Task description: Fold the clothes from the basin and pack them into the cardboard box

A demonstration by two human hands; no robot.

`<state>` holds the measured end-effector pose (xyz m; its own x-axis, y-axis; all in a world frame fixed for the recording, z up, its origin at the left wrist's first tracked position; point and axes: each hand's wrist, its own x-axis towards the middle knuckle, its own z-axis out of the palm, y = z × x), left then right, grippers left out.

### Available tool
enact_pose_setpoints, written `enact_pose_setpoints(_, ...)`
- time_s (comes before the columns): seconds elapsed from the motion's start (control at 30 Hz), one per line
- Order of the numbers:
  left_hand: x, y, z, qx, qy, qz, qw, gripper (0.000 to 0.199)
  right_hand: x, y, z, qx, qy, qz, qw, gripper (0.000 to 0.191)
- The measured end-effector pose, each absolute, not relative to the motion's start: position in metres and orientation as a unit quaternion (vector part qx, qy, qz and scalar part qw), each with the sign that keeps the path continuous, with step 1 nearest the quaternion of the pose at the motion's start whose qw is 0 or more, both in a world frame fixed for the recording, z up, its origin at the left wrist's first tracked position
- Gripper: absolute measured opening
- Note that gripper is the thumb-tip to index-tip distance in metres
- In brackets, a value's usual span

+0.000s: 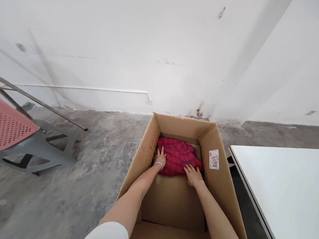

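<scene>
Both of my arms reach down into a deep, open cardboard box (175, 205). At its far end lies a bundled red cloth (177, 154) with dark plaid lines, perhaps a shirt. My left hand (160, 158) rests on the cloth's left side with fingers spread, a pale band around its wrist. On the near right edge of the cloth lies my right hand (193, 175), its fingers stretched out and apart. Neither hand grips the fabric. A white label (214, 159) is stuck on the box's right inner wall.
A white table (284, 181) stands close to the box on the right. On the left, a grey plastic stool (36, 146) bears a pink perforated piece (7, 126), with a thin metal pole (39, 101) slanting behind it. A white wall (127, 39) rises beyond the concrete floor (89, 173).
</scene>
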<state>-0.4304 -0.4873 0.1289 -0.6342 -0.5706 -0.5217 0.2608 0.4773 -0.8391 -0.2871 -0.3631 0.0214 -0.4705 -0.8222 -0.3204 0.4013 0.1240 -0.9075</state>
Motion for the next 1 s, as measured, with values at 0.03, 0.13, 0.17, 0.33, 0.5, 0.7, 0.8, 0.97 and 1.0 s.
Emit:
enact_pose_setpoints(0.03, -0.432, -0.488, 0.126, -0.1, 0.753, -0.499, 0.417, 0.06, -0.285, -0.366, 0.02, -0.18, 0.574, -0.63, 0.491, 0.077)
enact_pose_setpoints(0.13, -0.436, -0.49, 0.118, -0.095, 0.751, -0.494, 0.427, 0.06, -0.281, -0.369, 0.013, -0.166, 0.576, -0.613, 0.516, 0.075)
enact_pose_setpoints(0.17, -0.437, -0.49, 0.116, -0.094, 0.75, -0.492, 0.431, 0.06, -0.28, -0.369, 0.01, -0.161, 0.577, -0.607, 0.523, 0.075)
enact_pose_setpoints(0.33, -0.429, -0.489, 0.113, -0.083, 0.748, -0.492, 0.438, 0.059, -0.272, -0.367, -0.004, -0.147, 0.578, -0.595, 0.539, 0.076)
enact_pose_setpoints(0.5, -0.411, -0.488, 0.121, -0.085, 0.752, -0.509, 0.41, 0.059, -0.265, -0.362, -0.017, -0.165, 0.577, -0.618, 0.508, 0.08)
enact_pose_setpoints(0.7, -0.395, -0.482, 0.135, -0.107, 0.755, -0.53, 0.371, 0.059, -0.261, -0.361, -0.027, -0.177, 0.576, -0.645, 0.47, 0.08)
enact_pose_setpoints(0.8, -0.387, -0.479, 0.144, -0.116, 0.755, -0.541, 0.353, 0.059, -0.26, -0.361, -0.028, -0.178, 0.574, -0.659, 0.453, 0.079)
enact_pose_setpoints(0.97, -0.381, -0.472, 0.146, -0.125, 0.751, -0.561, 0.324, 0.058, -0.26, -0.355, -0.026, -0.184, 0.57, -0.678, 0.425, 0.079)
enact_pose_setpoints(1.0, -0.381, -0.469, 0.143, -0.123, 0.752, -0.564, 0.318, 0.057, -0.26, -0.352, -0.024, -0.186, 0.57, -0.68, 0.421, 0.08)
